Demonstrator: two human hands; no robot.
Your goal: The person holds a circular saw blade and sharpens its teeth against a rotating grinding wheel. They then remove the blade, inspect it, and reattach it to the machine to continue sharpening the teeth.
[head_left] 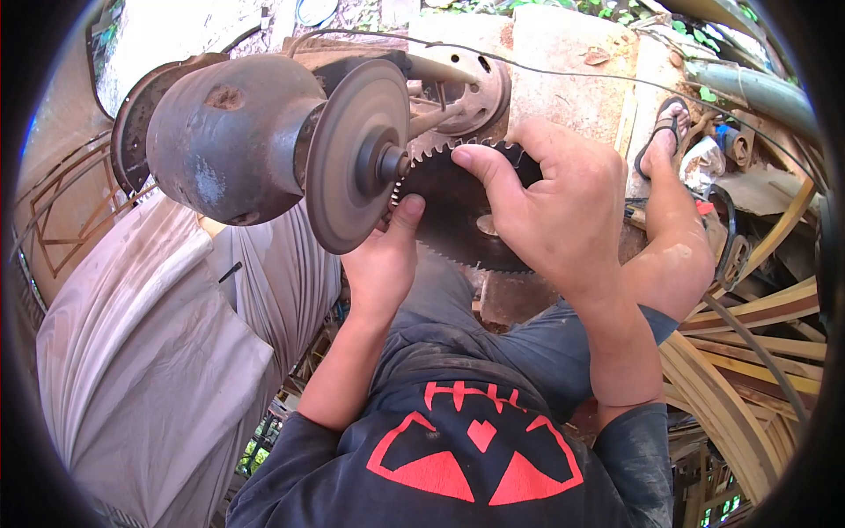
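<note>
Both hands hold a dark circular saw blade (449, 207) with a toothed rim and a pale round centre. My left hand (385, 260) grips its left lower edge, thumb on the face close to the teeth. My right hand (559, 194) pinches the upper right rim, thumb on the near face and fingers over the far side. The blade's left teeth are right at a grinding wheel (352, 167), whose face looks smeared as if spinning. That wheel sits on the shaft of a rusty grey motor (233, 141).
A cable (563, 72) runs across the top. Draped grey cloth (158, 352) lies at the left below the motor. Curved wooden strips (731, 396) pile up at the right, near a grey pipe (748, 88). A sandalled foot (664, 136) rests at the upper right.
</note>
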